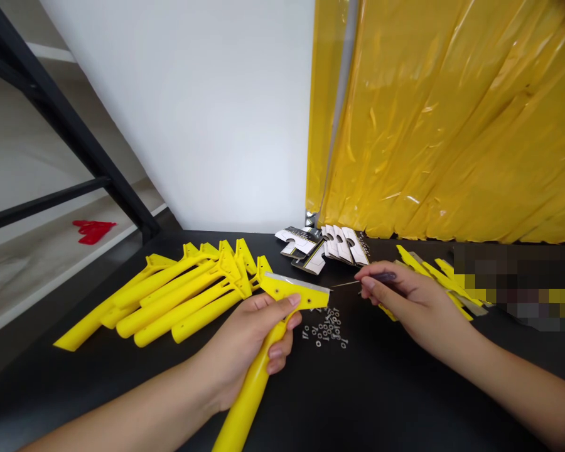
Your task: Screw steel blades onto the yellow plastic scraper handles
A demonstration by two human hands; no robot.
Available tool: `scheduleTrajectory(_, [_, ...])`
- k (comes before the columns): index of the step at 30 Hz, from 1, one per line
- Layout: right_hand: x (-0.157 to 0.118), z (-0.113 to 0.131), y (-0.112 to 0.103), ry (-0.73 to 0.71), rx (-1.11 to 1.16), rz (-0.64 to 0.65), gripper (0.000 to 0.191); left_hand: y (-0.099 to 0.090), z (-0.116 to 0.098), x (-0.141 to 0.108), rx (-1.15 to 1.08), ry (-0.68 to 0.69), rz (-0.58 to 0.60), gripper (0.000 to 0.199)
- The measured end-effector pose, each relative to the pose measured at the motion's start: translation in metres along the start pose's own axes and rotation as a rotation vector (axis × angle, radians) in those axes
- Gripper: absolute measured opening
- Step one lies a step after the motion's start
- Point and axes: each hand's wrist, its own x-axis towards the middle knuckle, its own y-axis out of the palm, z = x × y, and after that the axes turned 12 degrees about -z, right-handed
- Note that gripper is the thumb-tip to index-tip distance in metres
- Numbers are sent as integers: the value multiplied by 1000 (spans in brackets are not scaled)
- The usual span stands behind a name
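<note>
My left hand (pixel 249 345) grips the handle of a yellow plastic scraper (pixel 282 290), whose head has a thin metal blade (pixel 296 282) along its far edge. My right hand (pixel 405 307) holds a small screwdriver (pixel 358 282) with a dark handle. Its thin shaft points left, and the tip is close to the scraper head's right end. Loose small screws and washers (pixel 324 329) lie on the black table just below that head. Whether the tip touches the scraper, I cannot tell.
Several yellow scraper bodies (pixel 179 295) lie piled at the left, more (pixel 433 270) lie behind my right hand, and white-and-black card packaging (pixel 322 247) stands at the back. A yellow plastic curtain (pixel 442 119) hangs behind the table. The far right is pixelated.
</note>
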Motion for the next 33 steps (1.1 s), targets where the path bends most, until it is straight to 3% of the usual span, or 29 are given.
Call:
scheduleTrajectory(14, [-8,9,-5,-182,-115,2,21,-1,1,2,8,-14,-6,37])
scheduleTrajectory(21, [-10,14,-7,-205,-151,0,21,-2,1,2,19,-15,-5,37])
scheduleTrajectory(28, [-27,26,-10,-156,99,-202,18,0,1,1,27,-13,-60,36])
scheduleTrajectory(33, [-37,33,-5,-118,312,-178,11,4,3,-2,-13,-52,-13,32])
